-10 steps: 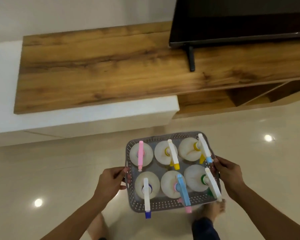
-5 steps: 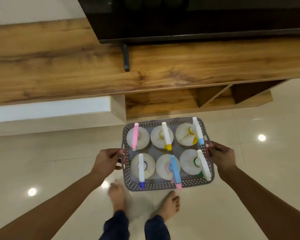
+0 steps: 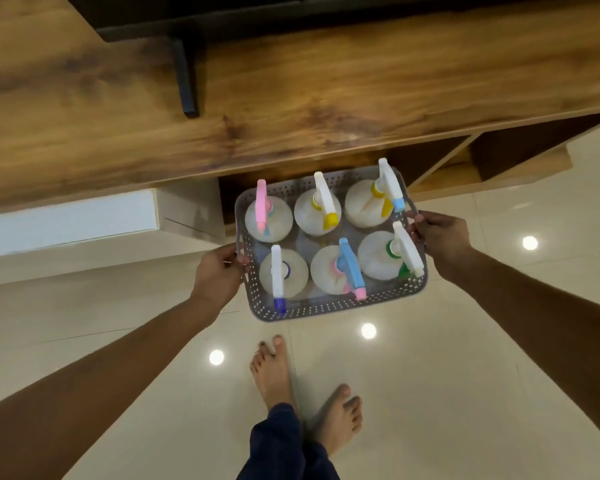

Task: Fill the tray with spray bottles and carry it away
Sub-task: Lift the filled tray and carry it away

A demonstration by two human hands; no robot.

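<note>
Tray (image 3: 329, 311) with six spray bottles (image 3: 381, 254) now nearer wooden cabinet (image 3: 291, 109) at 12 o'clock; left hand (image 3: 219, 275), right hand (image 3: 440, 235) still clasp its handles.

Left hand (image 3: 219, 271): centre-left of frame, fingers curled closed around the left edge of the tray (image 3: 326, 311). Left forearm: bare, extended, running from the lower-left corner up to the wrist. Right hand (image 3: 440, 237): centre-right, fingers clasped on the tray's right edge, knuckles up. Right forearm: bare, entering from the right edge, angled up-left. Feet: bare, lower centre.
</note>
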